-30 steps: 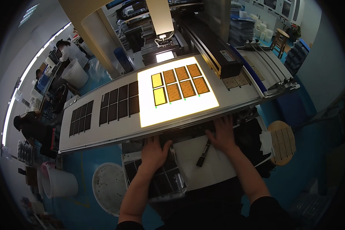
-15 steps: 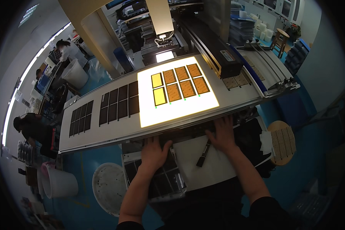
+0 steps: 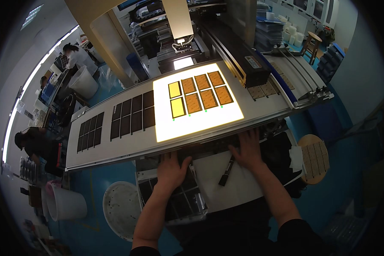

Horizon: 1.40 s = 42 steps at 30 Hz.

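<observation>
My left hand [image 3: 172, 170] rests with fingers stretched and thumb apart at the front edge of a pale conveyor bed [image 3: 128, 155], above a tray of dark rectangular panels [image 3: 185, 198]. My right hand [image 3: 248, 151] reaches to the same edge, its fingers spread and its tips partly shaded under the bed. Neither holds anything. Just left of the right hand, a black pen-like tool [image 3: 226, 171] lies on a white sheet [image 3: 211, 179]. A bright white square of light [image 3: 196, 123] falls on the bed around brown panels [image 3: 209, 98] and two yellow-lit ones [image 3: 177, 107].
Dark panels [image 3: 132, 115] lie in groups on the bed's left. A black machine head [image 3: 251, 68] spans its right side. White buckets [image 3: 66, 202] stand on the floor at left, and a round stool [image 3: 315, 160] bearing panels stands at right. Two people [image 3: 40, 145] [image 3: 74, 57] are at left.
My hands, the panels and the projected light stay in place. Only the people at the left shift slightly.
</observation>
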Available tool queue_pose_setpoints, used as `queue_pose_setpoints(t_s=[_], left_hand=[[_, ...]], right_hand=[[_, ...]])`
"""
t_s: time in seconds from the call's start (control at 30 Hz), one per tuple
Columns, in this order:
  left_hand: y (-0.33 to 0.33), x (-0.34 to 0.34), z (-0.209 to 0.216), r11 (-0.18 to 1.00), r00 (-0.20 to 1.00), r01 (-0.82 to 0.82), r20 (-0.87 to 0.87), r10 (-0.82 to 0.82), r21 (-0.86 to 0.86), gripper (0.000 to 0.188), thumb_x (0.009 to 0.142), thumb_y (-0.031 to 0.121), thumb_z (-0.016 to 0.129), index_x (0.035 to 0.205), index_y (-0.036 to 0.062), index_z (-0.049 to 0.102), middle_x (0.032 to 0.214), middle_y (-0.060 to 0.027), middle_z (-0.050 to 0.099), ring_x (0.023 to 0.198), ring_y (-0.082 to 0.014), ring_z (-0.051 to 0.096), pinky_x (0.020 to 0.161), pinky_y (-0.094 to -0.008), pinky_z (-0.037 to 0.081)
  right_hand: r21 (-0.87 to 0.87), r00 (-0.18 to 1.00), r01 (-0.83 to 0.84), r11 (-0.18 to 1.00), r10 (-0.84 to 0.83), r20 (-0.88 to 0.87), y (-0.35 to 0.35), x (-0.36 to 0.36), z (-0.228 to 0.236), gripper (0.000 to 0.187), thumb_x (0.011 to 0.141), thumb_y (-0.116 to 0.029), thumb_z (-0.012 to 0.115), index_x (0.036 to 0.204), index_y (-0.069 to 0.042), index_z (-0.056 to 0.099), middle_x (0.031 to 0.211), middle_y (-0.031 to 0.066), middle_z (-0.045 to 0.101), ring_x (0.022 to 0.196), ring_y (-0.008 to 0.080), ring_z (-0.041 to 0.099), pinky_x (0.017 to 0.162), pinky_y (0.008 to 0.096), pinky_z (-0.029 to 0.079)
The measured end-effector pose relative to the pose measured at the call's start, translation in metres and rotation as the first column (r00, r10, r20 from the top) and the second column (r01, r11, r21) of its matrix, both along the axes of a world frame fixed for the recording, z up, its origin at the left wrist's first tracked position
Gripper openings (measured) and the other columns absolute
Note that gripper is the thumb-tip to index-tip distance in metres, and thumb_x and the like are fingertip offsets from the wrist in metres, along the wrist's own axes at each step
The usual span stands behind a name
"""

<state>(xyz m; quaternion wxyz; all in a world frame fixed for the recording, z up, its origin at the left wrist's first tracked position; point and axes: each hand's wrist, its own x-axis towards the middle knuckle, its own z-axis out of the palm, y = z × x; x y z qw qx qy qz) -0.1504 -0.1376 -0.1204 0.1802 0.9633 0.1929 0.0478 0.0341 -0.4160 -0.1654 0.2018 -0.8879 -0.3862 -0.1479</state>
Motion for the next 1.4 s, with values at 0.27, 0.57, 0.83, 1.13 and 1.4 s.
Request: queue_pose_setpoints(t_s=[0.27,0.57,0.83,1.13,1.4], left_hand=[[0.0,0.0,0.0,1.0,1.0,0.004,-0.009,-0.004,0.003,0.086,0.104,0.06,0.061,0.159,-0.0037,0.044,0.154,-0.0357,0.05,0.141,-0.0534,0.053,0.112,-0.0585,0.051],[0.0,0.0,-0.001,1.0,1.0,-0.007,-0.004,0.007,0.0,0.087,0.105,0.061,0.06,0.16,-0.0032,0.042,0.156,-0.0363,0.049,0.143,-0.0545,0.05,0.115,-0.0589,0.049],[0.001,-0.001,-0.003,0.997,0.999,-0.05,0.003,0.05,0.065,0.084,0.104,0.061,0.061,0.158,-0.0021,0.046,0.15,-0.0358,0.053,0.135,-0.0546,0.057,0.109,-0.0596,0.053],[-0.004,-0.002,0.004,0.994,0.996,-0.089,-0.018,0.09,0.063,0.075,0.103,0.057,0.065,0.15,0.0001,0.054,0.149,-0.0319,0.056,0.138,-0.0508,0.056,0.112,-0.0574,0.051],[-0.005,-0.004,0.006,0.993,0.99,-0.013,0.138,-0.003,0.114,0.076,0.102,0.058,0.066,0.15,-0.0003,0.055,0.146,-0.0304,0.059,0.136,-0.0495,0.057,0.108,-0.0577,0.053]], right_hand=[[0.017,0.998,0.039,0.999,-0.038,-0.042,0.001,-0.001,0.004,0.086,0.092,-0.04,0.076,0.161,-0.001,0.043,0.161,0.0262,0.046,0.155,0.0507,0.031,0.132,0.0679,0.015],[0.048,0.998,0.035,0.998,-0.032,-0.06,0.003,-0.002,0.01,0.082,0.091,-0.038,0.076,0.158,-0.002,0.047,0.159,0.0261,0.048,0.155,0.0506,0.032,0.132,0.0679,0.014],[0.267,0.999,-0.031,0.963,0.017,0.052,-0.052,-0.025,0.045,0.046,0.089,-0.016,0.079,0.13,0.0,0.067,0.141,0.0236,0.061,0.136,0.0471,0.056,0.116,0.0569,0.046],[0.111,0.986,0.138,0.984,-0.126,-0.105,-0.125,-0.048,0.014,0.053,0.087,-0.012,0.078,0.136,0.003,0.063,0.144,0.0259,0.059,0.132,0.0472,0.06,0.109,0.0531,0.054],[0.169,0.987,0.14,0.976,-0.123,-0.106,-0.128,-0.047,-0.004,0.043,0.084,-0.01,0.074,0.126,-0.003,0.072,0.143,0.0296,0.06,0.13,0.0501,0.062,0.108,0.0542,0.054]])
